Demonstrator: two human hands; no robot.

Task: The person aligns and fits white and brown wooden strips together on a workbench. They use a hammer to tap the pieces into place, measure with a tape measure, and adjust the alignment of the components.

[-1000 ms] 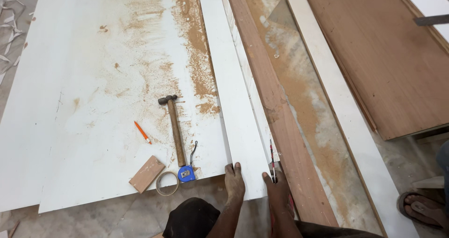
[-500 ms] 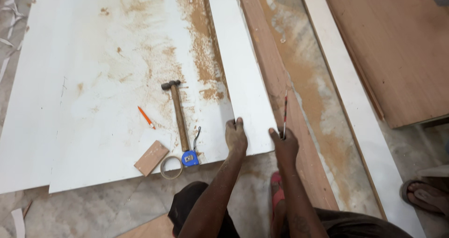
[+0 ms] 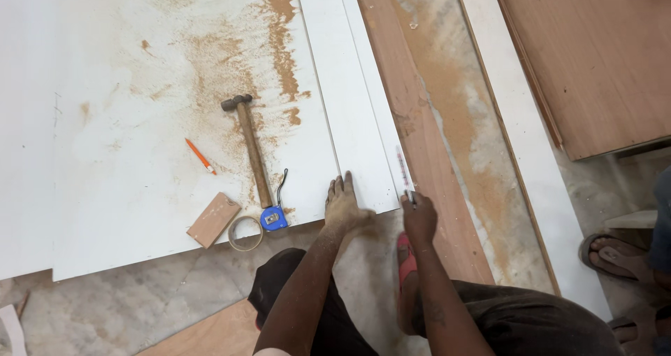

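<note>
My left hand (image 3: 344, 205) lies flat, fingers spread, on the near end of a narrow white strip (image 3: 347, 97) that sits on top of a big white board (image 3: 140, 118) dusted with sawdust. My right hand (image 3: 419, 219) grips a thin pen-like marking tool (image 3: 404, 174) whose tip rests at the strip's right edge, beside a long brown wooden plank (image 3: 419, 132). My knees and a red sandal (image 3: 407, 258) show below.
A wooden-handled hammer (image 3: 250, 150), a blue tape measure (image 3: 273, 217), a tape ring (image 3: 244, 233), a small wood block (image 3: 213, 219) and an orange pencil (image 3: 200, 156) lie on the board. Plywood sheet (image 3: 594, 55) at upper right; another person's sandalled foot (image 3: 615, 254) at right.
The view has shifted closer. My left hand stays flat on the strip's end; my right hand with the marking tool has moved slightly along the strip's right edge.
</note>
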